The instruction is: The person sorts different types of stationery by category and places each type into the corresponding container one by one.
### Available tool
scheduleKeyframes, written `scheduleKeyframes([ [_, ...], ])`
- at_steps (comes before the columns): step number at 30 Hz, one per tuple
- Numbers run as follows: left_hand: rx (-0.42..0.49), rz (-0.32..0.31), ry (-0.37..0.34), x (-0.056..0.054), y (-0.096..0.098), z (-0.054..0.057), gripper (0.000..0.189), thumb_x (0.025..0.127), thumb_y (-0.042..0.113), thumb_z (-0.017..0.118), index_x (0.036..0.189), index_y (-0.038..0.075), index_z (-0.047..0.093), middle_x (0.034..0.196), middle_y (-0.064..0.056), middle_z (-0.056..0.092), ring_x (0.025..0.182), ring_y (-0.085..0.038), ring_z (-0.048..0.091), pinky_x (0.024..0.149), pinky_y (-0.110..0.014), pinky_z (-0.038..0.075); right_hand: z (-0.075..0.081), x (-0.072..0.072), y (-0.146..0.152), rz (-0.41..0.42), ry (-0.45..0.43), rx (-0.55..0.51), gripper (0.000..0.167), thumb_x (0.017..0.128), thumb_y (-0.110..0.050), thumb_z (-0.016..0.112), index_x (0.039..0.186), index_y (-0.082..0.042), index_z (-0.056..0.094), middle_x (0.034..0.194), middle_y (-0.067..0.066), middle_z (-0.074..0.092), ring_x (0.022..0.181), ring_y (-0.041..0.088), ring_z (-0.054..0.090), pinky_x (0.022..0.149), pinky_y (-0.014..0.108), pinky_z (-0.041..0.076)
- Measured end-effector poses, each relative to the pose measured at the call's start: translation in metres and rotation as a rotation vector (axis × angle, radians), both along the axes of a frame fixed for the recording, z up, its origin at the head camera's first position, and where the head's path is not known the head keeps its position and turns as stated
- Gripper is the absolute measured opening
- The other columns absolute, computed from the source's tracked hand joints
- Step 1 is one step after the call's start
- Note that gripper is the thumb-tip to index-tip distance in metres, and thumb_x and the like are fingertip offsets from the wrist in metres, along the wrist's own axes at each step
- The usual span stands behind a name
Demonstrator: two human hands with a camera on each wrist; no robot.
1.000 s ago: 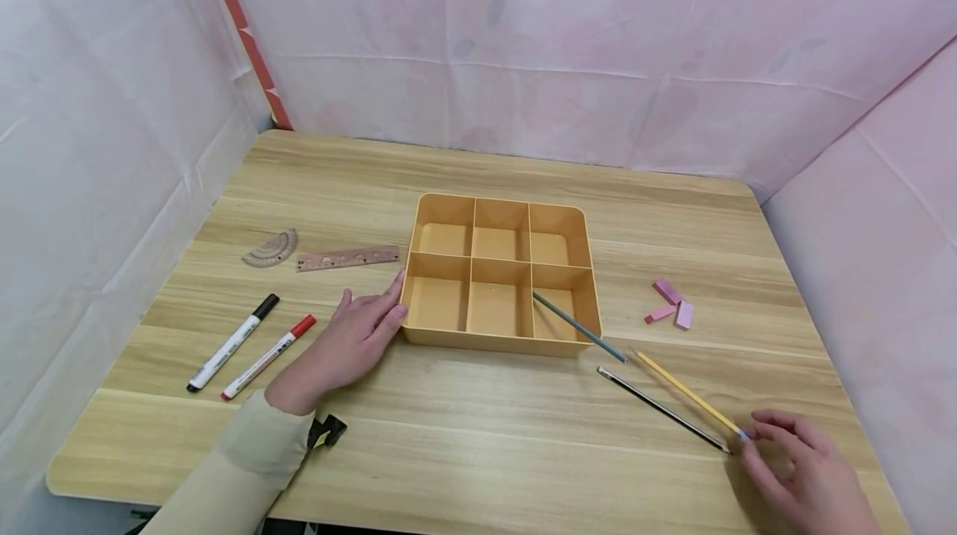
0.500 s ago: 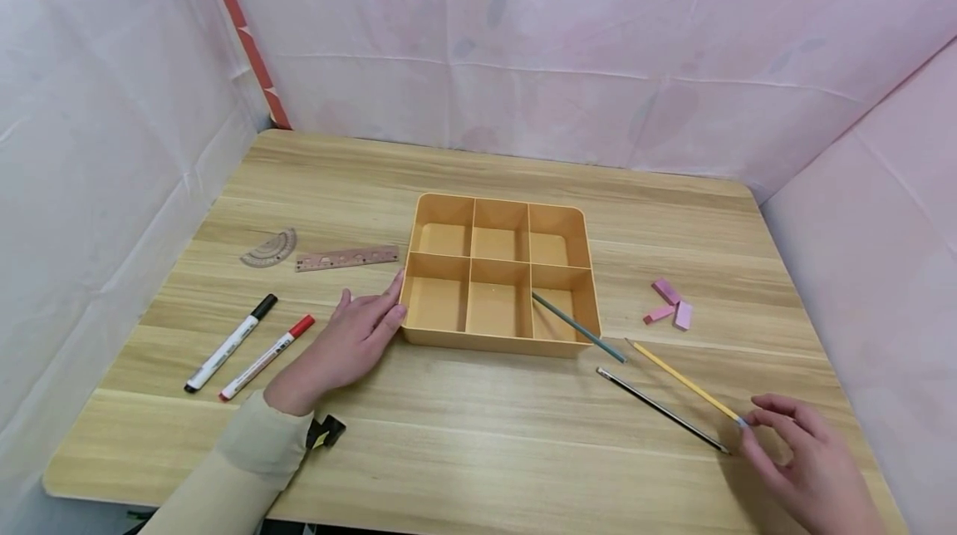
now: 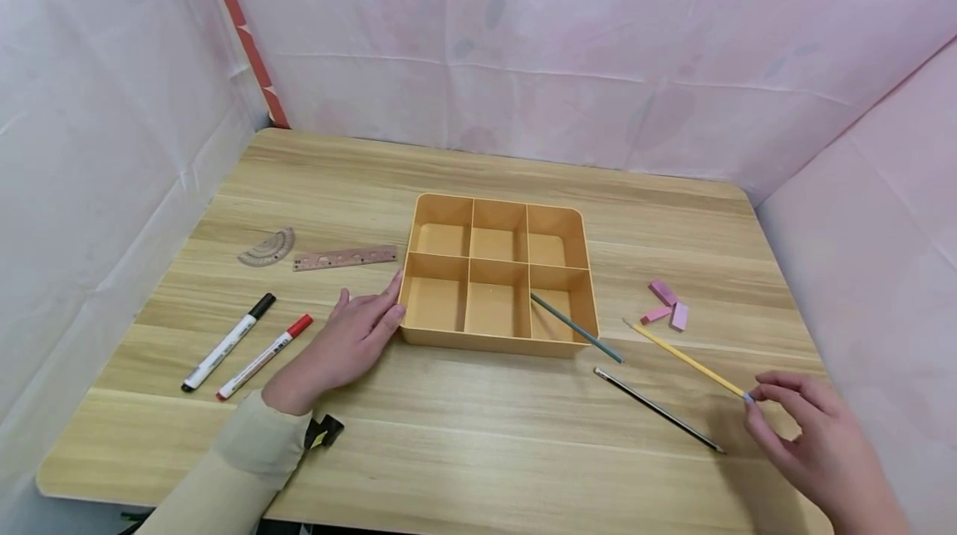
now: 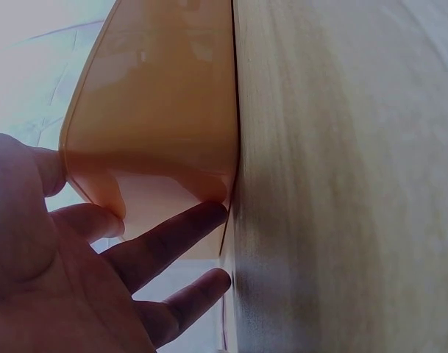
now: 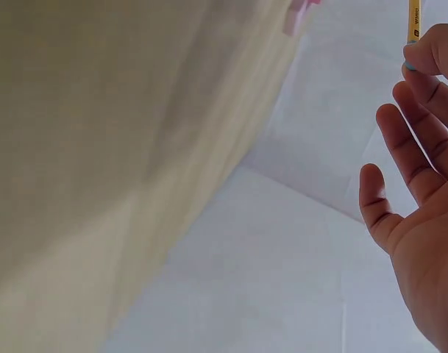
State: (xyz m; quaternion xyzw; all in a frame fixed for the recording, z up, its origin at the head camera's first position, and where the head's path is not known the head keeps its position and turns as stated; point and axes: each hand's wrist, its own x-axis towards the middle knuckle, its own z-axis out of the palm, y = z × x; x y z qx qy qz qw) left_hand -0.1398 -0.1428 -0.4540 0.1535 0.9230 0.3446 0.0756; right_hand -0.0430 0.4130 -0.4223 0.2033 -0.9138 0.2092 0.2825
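My left hand (image 3: 350,344) lies against the left side of a yellow six-compartment box (image 3: 501,341), its fingers extended; the left wrist view shows the fingertips touching the box's wall (image 4: 157,95). My right hand (image 3: 811,435) pinches a yellow pencil (image 3: 691,362) by its bluish end between thumb and index finger, while the other fingers spread loosely. The pencil's tip points left toward the box. A dark green pencil (image 3: 576,327) leans over the box's front right corner, one end inside the front right compartment. Below the yellow pencil, a black pencil (image 3: 658,410) lies on the table.
Right of the box sit three pink erasers (image 3: 662,292). To its left are a ruler (image 3: 344,257), a protractor (image 3: 267,247), a black marker (image 3: 228,344) and a red marker (image 3: 265,356). Cloth walls (image 3: 553,45) border the wooden table (image 3: 449,452).
My right hand has lifted the yellow pencil up and away from the black pencil, its tip shifting toward the erasers. The left hand stays against the box.
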Motion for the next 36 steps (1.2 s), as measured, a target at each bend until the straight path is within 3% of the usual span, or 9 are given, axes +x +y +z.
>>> scheduleKeyframes([
  [4,-0.007,-0.002,-0.011,0.000,0.000,0.000,0.060,0.113,0.047,0.033,0.165,0.019,0.025,0.161,-0.013,0.043,0.145,-0.042,0.046,0.124,-0.071,0.000,0.004,-0.013,-0.006,0.041,0.084,-0.006,0.062,0.100,-0.051,0.057,0.076,0.004,0.071,0.088,0.024,0.066,0.118,-0.019,0.046,0.098,-0.002,0.032],
  [10,-0.010,-0.002,-0.014,0.000,0.000,0.001,0.060,0.113,0.047,0.033,0.165,0.019,0.025,0.161,-0.013,0.043,0.146,-0.042,0.045,0.124,-0.070,0.000,0.014,-0.030,-0.016,0.106,0.137,0.008,0.057,0.099,-0.044,0.057,0.073,0.004,0.071,0.084,0.023,0.067,0.107,-0.011,0.052,0.098,0.000,0.034],
  [18,-0.001,-0.001,-0.013,-0.001,0.001,0.003,0.059,0.113,0.046,0.034,0.165,0.019,0.025,0.161,-0.014,0.044,0.145,-0.041,0.046,0.124,-0.070,0.000,0.028,-0.048,-0.033,0.153,0.171,0.058,0.054,0.100,-0.041,0.055,0.072,0.002,0.071,0.084,0.020,0.068,0.079,0.023,0.058,0.096,0.001,0.033],
  [21,-0.001,-0.001,-0.009,0.000,0.001,0.003,0.059,0.113,0.046,0.034,0.165,0.019,0.025,0.161,-0.013,0.044,0.145,-0.041,0.046,0.124,-0.071,0.000,0.032,-0.056,-0.041,0.180,0.193,0.070,0.052,0.100,-0.040,0.054,0.072,0.001,0.071,0.082,0.019,0.069,0.072,0.030,0.059,0.095,0.002,0.034],
  [25,-0.002,-0.004,0.004,0.000,0.001,0.002,0.059,0.113,0.045,0.034,0.165,0.019,0.026,0.160,-0.014,0.045,0.144,-0.041,0.048,0.124,-0.071,0.001,0.037,-0.064,-0.052,0.185,0.205,0.104,0.049,0.099,-0.037,0.053,0.071,0.000,0.070,0.083,0.017,0.070,0.067,0.034,0.062,0.092,0.005,0.035],
  [32,0.007,-0.006,0.013,0.000,0.001,0.002,0.058,0.113,0.044,0.036,0.165,0.019,0.027,0.158,-0.015,0.047,0.144,-0.041,0.049,0.123,-0.072,0.001,0.043,-0.077,-0.069,0.235,0.242,0.119,0.044,0.096,-0.031,0.052,0.068,-0.002,0.069,0.081,0.014,0.069,0.063,0.031,0.062,0.069,0.029,0.044],
  [36,0.009,-0.006,0.012,0.000,0.000,0.002,0.058,0.113,0.044,0.035,0.165,0.019,0.027,0.159,-0.015,0.047,0.144,-0.040,0.048,0.123,-0.072,0.001,0.046,-0.082,-0.078,0.270,0.248,0.126,0.042,0.095,-0.029,0.052,0.069,-0.002,0.071,0.081,0.012,0.069,0.062,0.028,0.061,0.063,0.032,0.044],
])
